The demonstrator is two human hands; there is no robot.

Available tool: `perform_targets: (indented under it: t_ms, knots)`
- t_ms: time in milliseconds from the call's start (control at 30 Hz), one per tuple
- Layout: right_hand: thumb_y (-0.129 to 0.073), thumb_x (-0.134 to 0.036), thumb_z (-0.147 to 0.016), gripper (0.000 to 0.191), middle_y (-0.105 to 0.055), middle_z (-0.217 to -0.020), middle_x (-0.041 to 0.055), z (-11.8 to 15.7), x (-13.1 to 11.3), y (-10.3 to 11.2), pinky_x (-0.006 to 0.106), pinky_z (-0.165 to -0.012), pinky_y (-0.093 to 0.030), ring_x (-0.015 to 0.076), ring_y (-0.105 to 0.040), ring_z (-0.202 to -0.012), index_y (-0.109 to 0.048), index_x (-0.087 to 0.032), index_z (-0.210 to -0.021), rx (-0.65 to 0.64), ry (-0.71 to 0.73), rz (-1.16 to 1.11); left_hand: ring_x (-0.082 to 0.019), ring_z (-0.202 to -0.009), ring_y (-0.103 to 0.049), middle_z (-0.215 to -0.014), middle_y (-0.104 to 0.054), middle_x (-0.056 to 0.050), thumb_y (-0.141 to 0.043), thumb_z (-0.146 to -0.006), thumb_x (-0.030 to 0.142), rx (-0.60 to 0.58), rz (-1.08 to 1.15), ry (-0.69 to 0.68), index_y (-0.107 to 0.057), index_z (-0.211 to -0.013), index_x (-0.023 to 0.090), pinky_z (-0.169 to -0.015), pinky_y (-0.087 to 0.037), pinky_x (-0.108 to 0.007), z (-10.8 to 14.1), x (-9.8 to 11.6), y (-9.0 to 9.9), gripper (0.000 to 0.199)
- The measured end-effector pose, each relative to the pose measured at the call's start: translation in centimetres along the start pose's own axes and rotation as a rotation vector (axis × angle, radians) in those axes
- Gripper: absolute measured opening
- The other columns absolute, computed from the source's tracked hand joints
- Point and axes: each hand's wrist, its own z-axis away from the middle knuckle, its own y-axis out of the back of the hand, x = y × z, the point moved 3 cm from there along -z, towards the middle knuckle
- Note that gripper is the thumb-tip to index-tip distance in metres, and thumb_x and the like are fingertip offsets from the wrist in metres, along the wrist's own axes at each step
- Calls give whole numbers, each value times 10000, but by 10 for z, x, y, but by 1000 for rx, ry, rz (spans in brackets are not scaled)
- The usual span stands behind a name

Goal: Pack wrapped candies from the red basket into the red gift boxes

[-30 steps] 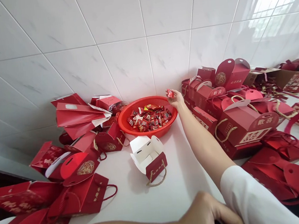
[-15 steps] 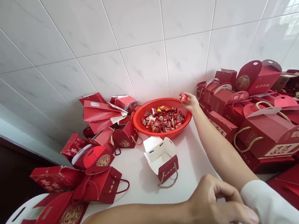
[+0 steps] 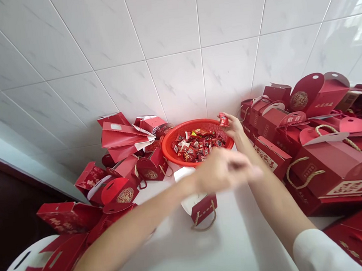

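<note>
My right hand (image 3: 235,126) is closed around a small red cup-shaped packet (image 3: 223,119), held at the right rim of a red plastic basket (image 3: 167,147). Inside the basket lie many small wrapped sweets (image 3: 197,142), mostly red. My left hand (image 3: 225,169) is over the front of the basket, near my right forearm; motion smears its fingers. Under it stands a red gift box (image 3: 204,208) with its top open, white inside, with a rope handle at the front. My left hand and wrist hide part of this box.
Red gift boxes (image 3: 151,164) crowd the left side, some with raised flaps. More boxes (image 3: 335,158) are stacked on the right. A white tabletop (image 3: 187,255) lies between them, and a tiled wall (image 3: 175,80) rises behind the basket.
My left hand has moved up and forward from the near right to above the open box, now partly covering it. My right hand stays by the basket's rim with the red cup-shaped packet.
</note>
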Motion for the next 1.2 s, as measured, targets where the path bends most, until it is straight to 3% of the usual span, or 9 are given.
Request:
perform_targets:
  t_ms: [67,100,167,233,367,533,800,1000,1200]
  knots:
    - [-663,-163,-795,61,-715,-739,10,9,1,-5,182,-494,-535,111,-647,-581,-613,-184,-822,0,-24,-17,-165,-703,-607,-738,-664,-31,-557,-859,400,148,-192,99,-689,-740,173,-664,-478,-265,-19,-29,53,288]
    - [-673,-157,-787,81,-720,-751,5,14,2,-9,184,-490,-532,114,-654,-587,-616,-188,-836,-2,-38,-26,-178,-728,-626,-766,-686,-40,-544,-850,370,148,-323,199,-714,-775,174,-673,-485,-270,-26,-49,74,271]
    - [-676,-135,-773,113,-725,-753,-5,24,4,-16,185,-474,-522,118,-661,-591,-624,-193,-855,-10,-68,-31,-207,-838,-656,-877,-737,-56,-557,-810,329,-67,-621,515,-759,-877,199,-731,-501,-271,-30,-91,101,250]
    - [-661,-122,-768,116,-729,-747,-9,33,7,-22,191,-474,-523,118,-657,-581,-632,-191,-857,-23,-100,-13,-232,-920,-667,-962,-756,-66,-657,-692,277,-176,-688,611,-777,-926,202,-786,-507,-266,-29,-120,112,273]
    - [-678,-149,-748,140,-752,-802,-13,44,12,-28,205,-478,-529,122,-664,-597,-647,-203,-873,-61,-114,48,-239,-999,-667,-1177,-731,-45,-718,-554,215,-337,-732,687,-764,-1051,269,-809,-519,-246,-25,-148,96,503]
    - [-722,-177,-706,188,-766,-859,18,47,16,-27,210,-501,-525,145,-692,-681,-675,-197,-887,-70,-61,143,-333,-912,-682,-1011,-745,-196,-676,-579,170,-371,-817,751,-774,-860,116,-798,-533,-359,-34,-161,69,303]
    - [-785,-249,-639,249,-747,-799,7,49,19,-27,229,-536,-519,149,-680,-677,-667,-206,-855,-40,25,198,-271,-717,-645,-753,-721,-109,-685,-549,171,-256,-730,660,-696,-632,175,-682,-499,-329,-34,-171,69,84]
    - [-785,-269,-593,305,-729,-774,5,52,20,-26,236,-556,-511,140,-649,-646,-671,-194,-865,-22,42,202,-212,-577,-574,-521,-603,-25,-669,-497,113,-204,-560,559,-601,-482,196,-624,-452,-304,-39,-173,66,108]
    - [-785,-280,-586,337,-705,-744,-14,55,19,-27,245,-519,-501,126,-603,-574,-658,-195,-886,-19,59,218,-196,-626,-606,-656,-697,-22,-709,-589,239,-61,-361,476,-725,-672,185,-638,-454,-281,-34,-175,82,101]
